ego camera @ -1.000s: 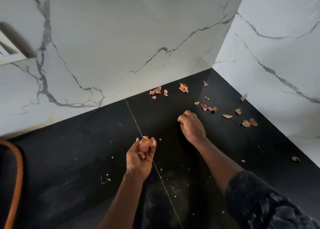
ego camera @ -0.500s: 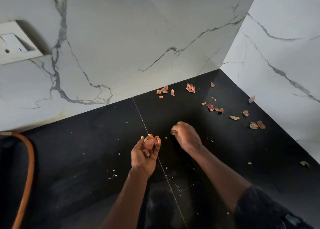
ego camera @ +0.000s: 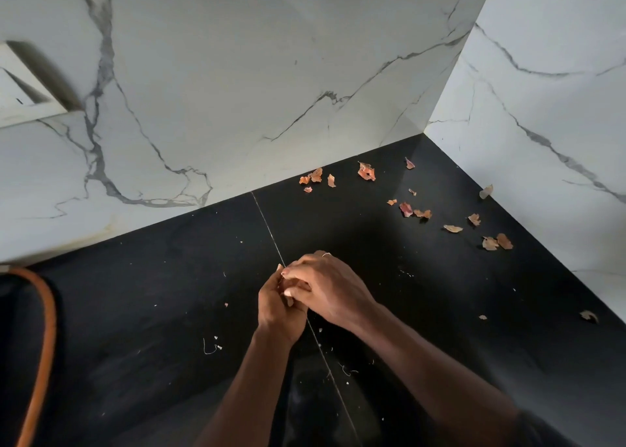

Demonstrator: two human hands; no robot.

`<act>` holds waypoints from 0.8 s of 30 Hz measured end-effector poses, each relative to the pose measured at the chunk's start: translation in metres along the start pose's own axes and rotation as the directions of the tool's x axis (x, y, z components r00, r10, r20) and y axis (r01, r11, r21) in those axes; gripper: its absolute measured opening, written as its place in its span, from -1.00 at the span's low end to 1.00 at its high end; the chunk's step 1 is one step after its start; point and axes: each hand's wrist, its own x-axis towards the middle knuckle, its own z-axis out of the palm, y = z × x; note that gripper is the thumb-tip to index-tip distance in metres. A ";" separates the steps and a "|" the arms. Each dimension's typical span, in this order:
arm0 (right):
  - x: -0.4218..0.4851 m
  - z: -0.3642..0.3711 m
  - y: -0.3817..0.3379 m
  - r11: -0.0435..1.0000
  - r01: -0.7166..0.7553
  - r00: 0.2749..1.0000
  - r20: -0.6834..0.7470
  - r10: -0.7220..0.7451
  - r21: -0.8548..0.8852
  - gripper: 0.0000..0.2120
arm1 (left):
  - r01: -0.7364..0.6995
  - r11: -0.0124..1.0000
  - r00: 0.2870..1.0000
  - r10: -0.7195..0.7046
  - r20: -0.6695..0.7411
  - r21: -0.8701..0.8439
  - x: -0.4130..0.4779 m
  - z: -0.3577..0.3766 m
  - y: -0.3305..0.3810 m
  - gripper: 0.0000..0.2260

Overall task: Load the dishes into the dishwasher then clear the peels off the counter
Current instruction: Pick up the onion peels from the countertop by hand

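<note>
Several orange-brown onion peels lie scattered on the black counter (ego camera: 152,311) toward the back corner, among them a cluster by the back wall (ego camera: 316,175), one larger peel (ego camera: 367,171) and a group on the right (ego camera: 496,242). My left hand (ego camera: 276,311) is cupped around a bunch of gathered peels, mostly hidden. My right hand (ego camera: 330,289) lies over the left hand, its fingertips pinching at the peels there. Both hands meet above the counter's seam.
White marble walls meet in a corner (ego camera: 423,131) behind the counter. A wall socket plate (ego camera: 23,91) sits at the far left. An orange hose (ego camera: 42,345) curves along the left edge. Small crumbs dot the counter, and a lone peel (ego camera: 588,316) lies at right.
My right hand has drawn back from the counter and come over the left hand, which has stayed in place holding its peels. The camera has shifted slightly.
</note>
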 end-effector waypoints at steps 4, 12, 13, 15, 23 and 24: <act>0.015 -0.026 0.033 0.977 -0.088 0.994 -0.041 0.098 0.196 -0.73 | 0.041 0.998 0.999 -0.040 0.016 -0.055 -0.001 0.007 -0.004 -0.71; 0.048 -0.058 0.181 0.772 -0.591 0.804 -0.086 0.589 -0.236 -0.54 | 0.086 0.994 0.996 -0.085 0.013 -0.063 -0.003 0.004 -0.008 -0.70; 0.047 -0.059 0.188 0.758 -0.581 0.804 -0.063 0.591 -0.296 -0.52 | 0.086 0.995 0.996 -0.086 0.008 -0.060 -0.003 0.003 -0.008 -0.70; 0.047 -0.055 0.198 0.767 -0.531 0.823 -0.005 0.568 -0.361 -0.53 | 0.089 0.995 0.996 -0.089 -0.001 -0.052 -0.001 0.001 -0.006 -0.70; 0.035 -0.023 0.190 0.789 -0.477 0.865 -0.048 0.499 -0.388 -0.86 | 0.078 0.997 0.997 -0.078 -0.011 -0.029 -0.002 0.005 -0.005 -0.70; 0.034 -0.021 0.189 0.796 -0.475 0.869 -0.055 0.492 -0.375 -0.87 | 0.077 0.997 0.997 -0.077 -0.011 -0.025 -0.002 0.005 -0.005 -0.69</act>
